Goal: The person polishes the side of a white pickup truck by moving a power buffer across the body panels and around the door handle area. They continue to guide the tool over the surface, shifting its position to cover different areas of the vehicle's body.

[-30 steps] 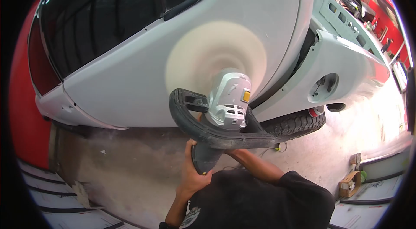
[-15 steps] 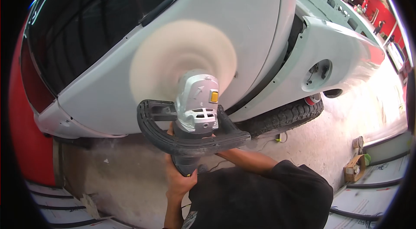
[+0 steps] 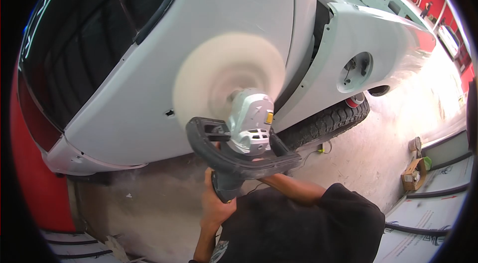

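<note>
My left hand [image 3: 219, 208] is wrapped around the dark rear grip of a polisher [image 3: 252, 118], which has a silver head and a yellow button. The black loop handle [image 3: 244, 166] mostly hides my right hand [image 3: 270, 178], closed around the tool's body behind it. At the front, the pale round pad [image 3: 209, 71] is blurred by spinning. It lies over the lower part of the light grey car panel [image 3: 134, 99]; whether it presses on the surface cannot be told. A small ragged hole [image 3: 170, 112] shows just left of the pad.
To the right is the car's bumper [image 3: 318, 79] with a round lamp opening, standing off from the body by a gap. A tyre [image 3: 328, 123] sits beneath it. The dark window [image 3: 89, 39] is at upper left. A cardboard box [image 3: 413, 176] and a cable [image 3: 311, 156] are on the floor.
The polisher has moved to the right across the panel, uncovering the small hole on its left. My view has shifted too, so the car sits further left. Both hands keep their hold.
</note>
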A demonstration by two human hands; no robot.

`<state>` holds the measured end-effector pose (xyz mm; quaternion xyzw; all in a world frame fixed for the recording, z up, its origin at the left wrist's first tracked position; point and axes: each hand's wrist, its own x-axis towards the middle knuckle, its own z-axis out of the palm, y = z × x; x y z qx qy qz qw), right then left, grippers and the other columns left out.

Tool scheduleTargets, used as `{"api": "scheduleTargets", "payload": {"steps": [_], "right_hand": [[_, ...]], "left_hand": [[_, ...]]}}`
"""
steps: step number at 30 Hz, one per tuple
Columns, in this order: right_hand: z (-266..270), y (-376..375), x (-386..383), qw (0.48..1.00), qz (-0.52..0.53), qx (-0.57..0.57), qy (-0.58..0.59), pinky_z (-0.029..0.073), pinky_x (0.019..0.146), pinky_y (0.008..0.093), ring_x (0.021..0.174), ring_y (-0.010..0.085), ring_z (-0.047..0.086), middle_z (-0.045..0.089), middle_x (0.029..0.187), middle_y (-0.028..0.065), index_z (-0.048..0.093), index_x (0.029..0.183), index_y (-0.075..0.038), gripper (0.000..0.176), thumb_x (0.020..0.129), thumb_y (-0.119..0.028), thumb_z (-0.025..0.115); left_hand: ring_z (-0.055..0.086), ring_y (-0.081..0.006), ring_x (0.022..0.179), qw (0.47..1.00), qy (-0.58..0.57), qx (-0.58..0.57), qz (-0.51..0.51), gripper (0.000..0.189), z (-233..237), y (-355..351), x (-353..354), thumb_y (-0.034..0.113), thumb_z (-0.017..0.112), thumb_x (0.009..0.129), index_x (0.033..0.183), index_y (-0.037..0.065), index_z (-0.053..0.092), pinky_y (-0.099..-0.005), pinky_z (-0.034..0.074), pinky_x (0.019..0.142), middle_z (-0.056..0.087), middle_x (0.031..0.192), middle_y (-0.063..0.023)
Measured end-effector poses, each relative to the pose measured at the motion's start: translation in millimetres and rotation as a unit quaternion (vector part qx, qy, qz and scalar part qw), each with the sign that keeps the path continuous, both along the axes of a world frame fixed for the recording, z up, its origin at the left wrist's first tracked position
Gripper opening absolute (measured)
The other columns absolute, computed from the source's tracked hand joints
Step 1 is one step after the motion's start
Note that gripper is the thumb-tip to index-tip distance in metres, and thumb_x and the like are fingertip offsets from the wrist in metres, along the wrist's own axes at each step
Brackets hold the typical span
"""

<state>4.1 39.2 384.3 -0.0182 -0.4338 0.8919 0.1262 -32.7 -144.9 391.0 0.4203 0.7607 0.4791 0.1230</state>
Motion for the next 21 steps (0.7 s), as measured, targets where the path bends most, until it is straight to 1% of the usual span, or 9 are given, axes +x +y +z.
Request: {"api": "scheduleTargets", "payload": {"steps": [1, 2, 5, 9, 11, 14, 17, 18, 21], "right_hand": [[2.0, -4.1, -5.2, 1.000, 0.003, -0.001, 0.003, 0.053, 0.099, 0.0368, 0.108, 0.0178, 0.065, 0.071, 0.115, 0.0086, 0.067, 0.125, -0.002, 0.053, 0.088, -0.037, 0.080], [3.8, -12.4, -14.3, 1.000, 0.008, 0.001, 0.006, 0.053, 0.099, 0.0368, 0.108, 0.0178, 0.065, 0.071, 0.115, 0.0086, 0.067, 0.125, -0.002, 0.053, 0.088, -0.038, 0.080], [10.4, -34.1, -40.1, 1.000, 0.026, 0.003, 0.007, 0.053, 0.099, 0.0369, 0.108, 0.0179, 0.065, 0.071, 0.115, 0.0087, 0.067, 0.125, -0.002, 0.054, 0.088, -0.038, 0.079], [9.8, -40.3, -47.7, 0.999, 0.037, 0.006, 0.002, 0.053, 0.099, 0.0369, 0.108, 0.0180, 0.066, 0.071, 0.115, 0.0089, 0.066, 0.125, -0.002, 0.054, 0.088, -0.039, 0.079], [6.2, -36.5, -41.2, 0.999, 0.039, 0.006, -0.003, 0.053, 0.099, 0.0369, 0.108, 0.0181, 0.066, 0.071, 0.115, 0.0090, 0.066, 0.125, -0.002, 0.054, 0.088, -0.039, 0.078], [-3.2, -12.4, -15.6, 1.000, 0.027, 0.004, -0.009, 0.053, 0.099, 0.0369, 0.108, 0.0182, 0.066, 0.071, 0.115, 0.0091, 0.066, 0.126, -0.001, 0.055, 0.088, -0.040, 0.078], [-10.2, 9.7, 8.0, 1.000, 0.010, 0.006, -0.016, 0.053, 0.099, 0.0370, 0.108, 0.0182, 0.066, 0.071, 0.115, 0.0092, 0.066, 0.126, -0.001, 0.055, 0.089, -0.041, 0.078], [-12.5, 15.8, 15.0, 1.000, 0.005, 0.005, -0.017, 0.053, 0.099, 0.0370, 0.108, 0.0183, 0.066, 0.071, 0.115, 0.0092, 0.066, 0.126, -0.001, 0.055, 0.089, -0.041, 0.078], [-14.9, 26.6, 28.7, 1.000, -0.008, -0.004, -0.015, 0.053, 0.099, 0.0370, 0.108, 0.0184, 0.066, 0.071, 0.115, 0.0093, 0.066, 0.126, -0.001, 0.056, 0.089, -0.041, 0.077]], "left_hand": [[0.055, -0.0433, 0.132, 1.000, 0.011, -0.007, 0.016, 0.102, -0.1, -6.4, -3.4, 0.000, 0.075, 0.074, 0.158, -0.003, 0.018, -0.0461, 0.040, 0.112, 0.052, 0.140, -0.0303], [0.052, -0.0434, 0.132, 0.999, 0.046, 0.025, 0.011, 0.104, -2.5, -9.2, -9.2, 0.000, 0.075, 0.071, 0.158, -0.006, 0.018, -0.0465, 0.037, 0.114, 0.051, 0.138, -0.0292], [0.053, -0.0441, 0.131, 0.985, 0.147, -0.019, 0.089, 0.101, -29.1, -43.1, -14.3, 0.001, 0.075, 0.070, 0.155, -0.008, 0.021, -0.0469, 0.037, 0.114, 0.051, 0.137, -0.0281], [0.056, -0.0432, 0.128, 0.989, 0.111, -0.029, 0.089, 0.101, -15.3, -41.9, -11.0, 0.002, 0.076, 0.071, 0.154, -0.009, 0.021, -0.0458, 0.040, 0.111, 0.053, 0.135, -0.0284], [0.058, -0.0429, 0.125, 0.997, 0.055, -0.029, 0.051, 0.102, 1.3, -28.2, -5.7, 0.002, 0.076, 0.072, 0.155, -0.008, 0.019, -0.0451, 0.042, 0.109, 0.055, 0.133, -0.0287], [0.064, -0.0442, 0.119, 0.999, 0.038, -0.018, 0.028, 0.102, 9.5, -3.1, 6.9, 0.001, 0.075, 0.073, 0.157, -0.005, 0.018, -0.0449, 0.048, 0.101, 0.058, 0.130, -0.0316], [0.068, -0.0462, 0.114, 0.998, -0.027, -0.059, -0.003, 0.099, 19.2, 19.1, 16.4, -0.001, 0.074, 0.075, 0.157, -0.002, 0.019, -0.0462, 0.053, 0.094, 0.063, 0.125, -0.0335], [0.070, -0.0466, 0.111, 0.997, 0.007, -0.081, -0.015, 0.099, 15.2, 22.2, 16.5, 0.000, 0.073, 0.077, 0.158, -0.002, 0.017, -0.0465, 0.055, 0.091, 0.067, 0.119, -0.0334], [0.070, -0.0466, 0.110, 0.996, 0.057, -0.066, -0.035, 0.100, 17.7, 33.3, 17.6, 0.000, 0.074, 0.077, 0.159, -0.001, 0.016, -0.0468, 0.054, 0.092, 0.067, 0.120, -0.0331]]}}
